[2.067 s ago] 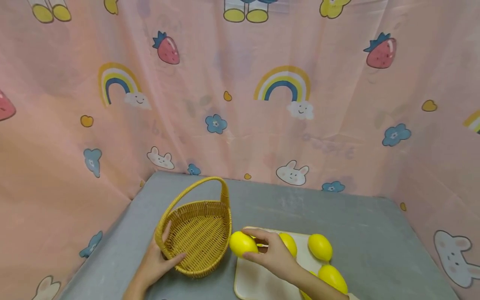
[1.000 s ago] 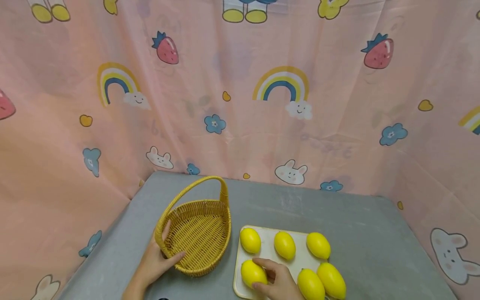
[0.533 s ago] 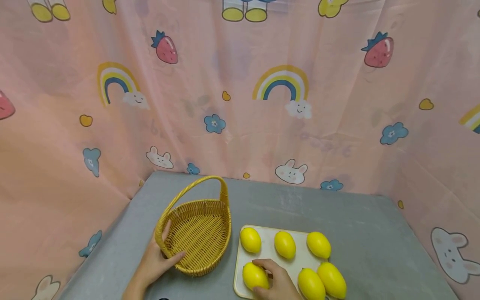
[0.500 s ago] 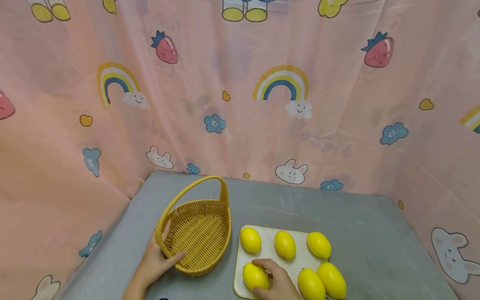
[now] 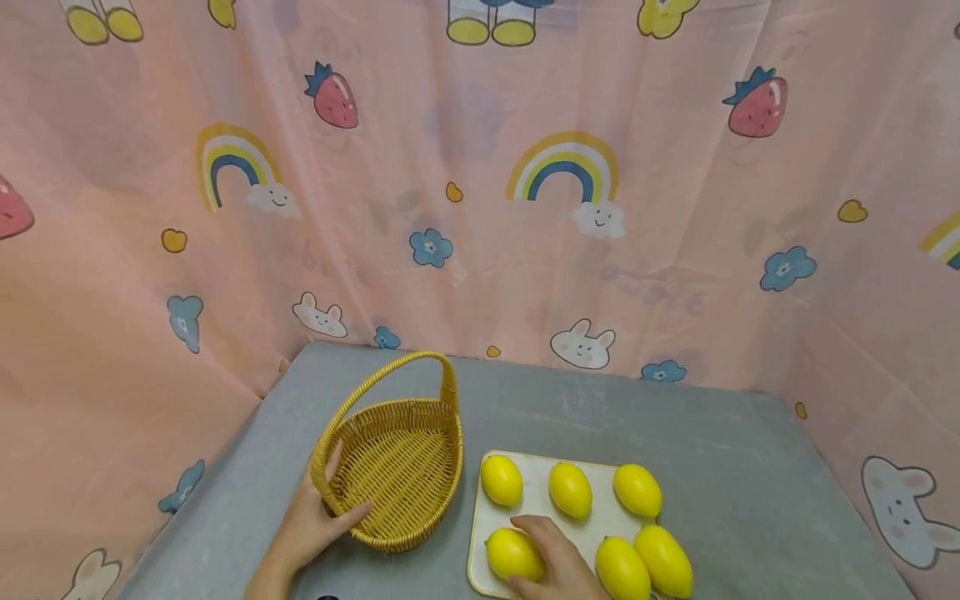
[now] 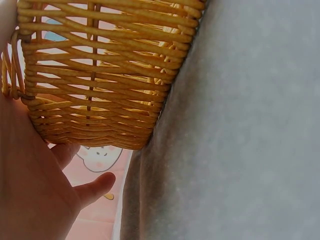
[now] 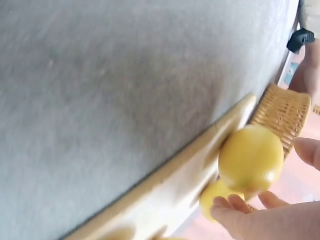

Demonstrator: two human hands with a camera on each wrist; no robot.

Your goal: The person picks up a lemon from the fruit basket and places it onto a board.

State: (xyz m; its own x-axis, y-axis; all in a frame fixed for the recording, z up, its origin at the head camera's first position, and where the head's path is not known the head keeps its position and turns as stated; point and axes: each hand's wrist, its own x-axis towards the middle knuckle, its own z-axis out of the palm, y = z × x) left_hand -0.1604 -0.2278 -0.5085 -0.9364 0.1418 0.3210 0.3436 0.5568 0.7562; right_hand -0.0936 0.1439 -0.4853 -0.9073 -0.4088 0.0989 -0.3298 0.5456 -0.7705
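My left hand (image 5: 307, 517) grips the near left side of a yellow wicker basket (image 5: 408, 475), thumb over the rim beside the base of its tall handle. In the left wrist view, other fingers (image 6: 97, 190) stretch along the outside of its woven wall. My right hand (image 5: 555, 562) curves loosely around a yellow lemon (image 5: 513, 556) at the front left of a cream tray (image 5: 480, 517). The right wrist view shows a gap between this lemon (image 7: 251, 157) and the upper digit (image 7: 309, 152), with the lower fingertips close beneath it.
Several more lemons (image 5: 570, 490) lie on the tray, and one lemon (image 5: 663, 560) sits at its right edge. The grey tabletop (image 5: 585, 408) extends behind the basket and tray. A pink patterned curtain (image 5: 480, 292) encloses the back and sides.
My right hand brought the lemon from beside the basket down to the tray's front left. Since then its fingers have loosened, and the lemon has turned slightly rightward. The left hand has stayed put.
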